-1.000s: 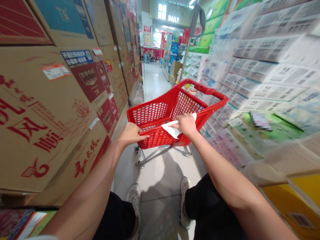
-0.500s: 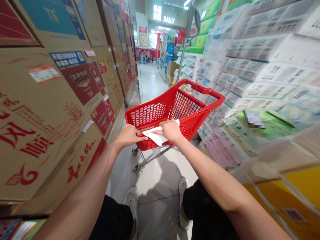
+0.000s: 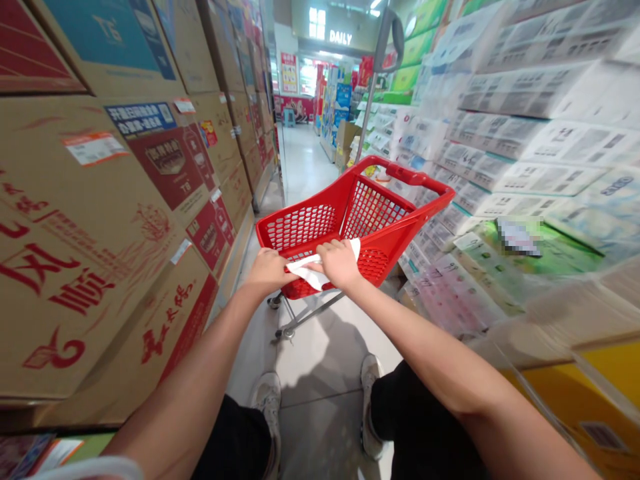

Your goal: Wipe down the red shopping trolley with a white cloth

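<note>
A red plastic shopping cart stands in front of me, turned at an angle, its handle at the far right. My left hand is closed around the near left corner of the basket rim, its fingertips close to the edge of a white wipe. Whether the wipe is paper or cloth I cannot tell. It lies over the near rim and hangs down a little. My right hand is closed on it, pressing it against the rim. The fingers' undersides are hidden. The basket looks bare inside.
Stacked cardboard boxes form a wall close on the left. Packs of tissue are piled along the right, with a green pack on top nearby. A metal post rises behind the cart. The tiled floor runs on beyond.
My left hand has shifted slightly, turning its back more toward me, with the thumb now out of sight. My right hand stays on the wipe. The whole view has swung slightly left.
</note>
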Tool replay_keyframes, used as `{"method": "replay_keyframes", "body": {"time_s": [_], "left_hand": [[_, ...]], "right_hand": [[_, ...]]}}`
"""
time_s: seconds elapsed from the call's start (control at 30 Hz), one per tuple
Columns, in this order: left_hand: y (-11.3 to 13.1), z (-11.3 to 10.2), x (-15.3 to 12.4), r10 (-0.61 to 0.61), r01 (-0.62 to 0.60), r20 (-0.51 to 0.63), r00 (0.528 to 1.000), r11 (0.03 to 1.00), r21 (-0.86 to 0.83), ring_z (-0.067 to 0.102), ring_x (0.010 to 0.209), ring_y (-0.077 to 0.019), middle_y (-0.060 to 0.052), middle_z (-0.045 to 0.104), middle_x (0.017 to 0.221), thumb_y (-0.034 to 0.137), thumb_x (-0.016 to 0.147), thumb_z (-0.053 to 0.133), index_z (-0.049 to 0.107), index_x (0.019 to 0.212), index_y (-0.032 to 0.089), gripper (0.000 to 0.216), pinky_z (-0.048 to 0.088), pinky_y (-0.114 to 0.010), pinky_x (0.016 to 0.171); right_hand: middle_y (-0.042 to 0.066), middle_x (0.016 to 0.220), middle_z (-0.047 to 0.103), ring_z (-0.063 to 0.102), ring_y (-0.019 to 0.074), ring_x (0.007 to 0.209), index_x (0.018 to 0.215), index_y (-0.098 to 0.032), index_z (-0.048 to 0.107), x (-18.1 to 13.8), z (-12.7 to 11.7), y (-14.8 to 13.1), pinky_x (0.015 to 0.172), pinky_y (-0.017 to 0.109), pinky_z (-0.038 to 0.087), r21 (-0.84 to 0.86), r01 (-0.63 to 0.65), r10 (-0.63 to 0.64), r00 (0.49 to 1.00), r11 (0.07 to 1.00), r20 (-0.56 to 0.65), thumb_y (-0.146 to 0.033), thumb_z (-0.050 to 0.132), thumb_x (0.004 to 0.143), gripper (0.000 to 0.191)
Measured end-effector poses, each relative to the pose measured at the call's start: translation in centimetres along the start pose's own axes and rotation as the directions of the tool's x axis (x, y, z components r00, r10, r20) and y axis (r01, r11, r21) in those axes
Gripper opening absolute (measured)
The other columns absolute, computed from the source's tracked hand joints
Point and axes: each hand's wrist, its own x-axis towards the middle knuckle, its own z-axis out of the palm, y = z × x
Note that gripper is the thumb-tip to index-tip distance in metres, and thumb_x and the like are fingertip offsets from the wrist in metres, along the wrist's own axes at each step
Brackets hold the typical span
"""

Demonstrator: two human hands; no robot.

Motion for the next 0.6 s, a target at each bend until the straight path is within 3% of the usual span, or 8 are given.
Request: {"method": "replay_keyframes", "body": {"time_s": [0.1,0.17,0.33,0.47,0.6], "left_hand": [[-0.1,-0.1,0.2,0.028,-0.028,0.036,0.999,1.0,-0.005,0.067,0.079,-0.0272,-0.015,0.074,0.079,0.064,0.089,0.046,0.079,0.074,0.018,0.058,0.038,-0.039,0.08],[-0.5,-0.1,0.3,0.055,-0.054,0.052,0.997,0.998,-0.024,0.067,0.077,-0.0259,-0.013,0.073,0.076,0.063,0.088,0.048,0.078,0.072,0.02,0.055,0.038,-0.038,0.079],[-1.6,-0.7,0.3,0.023,-0.022,0.022,0.999,0.999,-0.047,0.063,0.077,-0.0238,-0.009,0.07,0.069,0.07,0.084,0.049,0.073,0.067,0.021,0.057,0.038,-0.036,0.081],[-2.5,-1.4,0.2,0.022,-0.017,0.068,0.997,0.998,-0.061,0.058,0.066,-0.0205,-0.007,0.066,0.06,0.073,0.082,0.048,0.064,0.056,0.021,0.061,0.036,-0.035,0.073],[-2.5,-1.8,0.0,0.038,-0.032,0.069,0.997,0.996,-0.087,0.059,0.064,-0.0201,-0.007,0.066,0.059,0.068,0.082,0.05,0.066,0.056,0.021,0.056,0.036,-0.035,0.074]], "right_hand": [[0.014,0.097,0.072,0.058,0.0272,0.096,0.098,-0.017,0.067,0.3,0.1,-2.0,0.084,0.038,0.03,0.028,0.052,-0.052,0.999,0.998,-0.001,-0.068,0.038,0.099,0.059],[0.014,0.096,0.072,0.059,0.0266,0.095,0.096,-0.017,0.067,0.5,-0.1,-1.8,0.083,0.037,0.03,0.032,0.056,-0.056,0.998,0.998,0.007,-0.07,0.037,0.098,0.061],[0.012,0.091,0.072,0.059,0.0264,0.09,0.089,-0.017,0.069,0.4,-0.9,3.2,0.082,0.036,0.031,-0.007,-0.065,0.065,0.998,0.998,0.02,-0.076,0.042,0.093,0.065],[0.014,0.092,0.072,0.055,0.0292,0.096,0.087,-0.018,0.069,-0.2,-1.6,8.0,0.086,0.038,0.032,-0.051,-0.207,0.204,0.977,0.977,-0.054,-0.079,0.05,0.087,0.064],[0.015,0.098,0.07,0.051,0.0313,0.101,0.096,-0.017,0.068,-0.8,-1.8,9.6,0.093,0.041,0.031,-0.068,-0.229,0.22,0.968,0.971,-0.118,-0.074,0.054,0.088,0.059]]}}
